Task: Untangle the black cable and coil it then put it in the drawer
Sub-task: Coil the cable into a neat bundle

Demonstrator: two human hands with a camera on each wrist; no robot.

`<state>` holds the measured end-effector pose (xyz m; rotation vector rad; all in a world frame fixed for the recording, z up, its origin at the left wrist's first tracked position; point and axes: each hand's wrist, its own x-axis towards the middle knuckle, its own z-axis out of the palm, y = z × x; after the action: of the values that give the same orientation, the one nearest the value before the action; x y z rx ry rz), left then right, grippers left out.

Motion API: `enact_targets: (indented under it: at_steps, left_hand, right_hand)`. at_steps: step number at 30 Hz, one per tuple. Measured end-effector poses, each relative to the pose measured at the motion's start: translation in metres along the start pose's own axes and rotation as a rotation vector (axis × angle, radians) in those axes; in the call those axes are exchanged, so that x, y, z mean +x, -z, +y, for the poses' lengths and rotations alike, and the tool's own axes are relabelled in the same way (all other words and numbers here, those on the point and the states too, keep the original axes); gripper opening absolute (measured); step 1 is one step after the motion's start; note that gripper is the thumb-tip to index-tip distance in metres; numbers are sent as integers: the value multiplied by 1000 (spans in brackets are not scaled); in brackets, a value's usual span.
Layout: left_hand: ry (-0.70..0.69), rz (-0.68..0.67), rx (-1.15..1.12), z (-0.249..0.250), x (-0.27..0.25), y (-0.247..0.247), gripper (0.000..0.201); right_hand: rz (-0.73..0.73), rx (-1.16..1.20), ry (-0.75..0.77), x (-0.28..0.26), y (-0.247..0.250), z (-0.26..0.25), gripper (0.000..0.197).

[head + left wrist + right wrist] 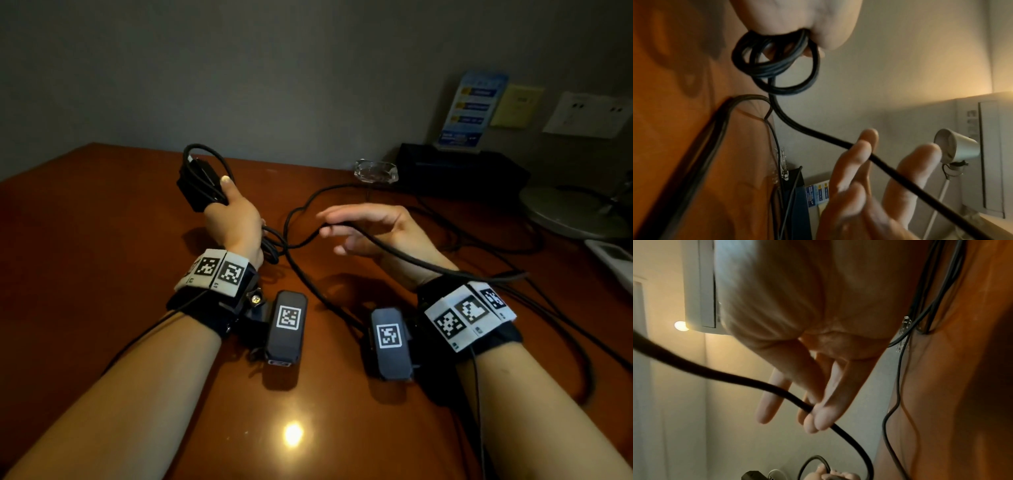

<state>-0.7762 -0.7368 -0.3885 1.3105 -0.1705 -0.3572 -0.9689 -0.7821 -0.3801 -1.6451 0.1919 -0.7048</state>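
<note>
My left hand (pixel 228 207) is raised over the brown desk (pixel 85 240) and grips a black power brick (pixel 195 185) together with several loops of the black cable (pixel 205 161). In the left wrist view the coil (pixel 774 68) hangs under the palm. From the coil the cable's free run (pixel 387 245) crosses to my right hand (pixel 342 228), which is held flat with straight fingers (pixel 824 410). The cable (pixel 731 378) lies across those fingers (pixel 863 151) and trails over the right wrist. No drawer is in view.
At the desk's back right stand a glass ashtray (pixel 376 170), a black box (pixel 455 171) bearing a blue leaflet stand (pixel 469 109), and a round lamp base (pixel 575 212). Other thin cables (pixel 507 246) lie on the desk to the right, beside a white device (pixel 613 260).
</note>
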Motion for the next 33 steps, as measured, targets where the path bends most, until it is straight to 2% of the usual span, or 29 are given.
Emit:
enact_targets:
  at_steps: [2,6,10,12,17,21,24,26,29,32,33]
  left_hand:
    - [-2,24,2,1,2,2,36]
    - [-9,63,25,1,9,4,37]
    - [-7,-5,-5,-6,9,0,40]
    - [-44,-119,-5,-9,4,-3,40]
    - [-128,-533,109,-2,-24,-6,49]
    - [-157,-857,306,-1,-39,1,75]
    - [-114,-1061,336,-2,-43,4,82]
    - [-74,-1142,331,0,-45,4,71]
    - [-29,-1220,310,2,-46,4,36]
    - [-51,-1276,357,-1,-44,5,32]
    - [-51,-1287,372,-1,-44,4,33]
  right_hand:
    - [-15,-48,48,0,1,-1,36]
    - [-106,-129,42,-2,-2,-8,28]
    - [-41,-21,-98,-1,-8,-8,13]
    - [15,31,-139,0,-10,-8,6]
    - [107,87,-166,2,-14,-7,1]
    - [169,119,-163,5,-16,-5,9]
    - [212,118,-152,6,-16,-4,14]
    - [245,111,-145,6,-16,-3,15]
    - [305,68,-137,6,-17,-3,14]
    - [337,19,-130,5,-20,-3,3]
    - [342,3,-129,4,-20,-3,6]
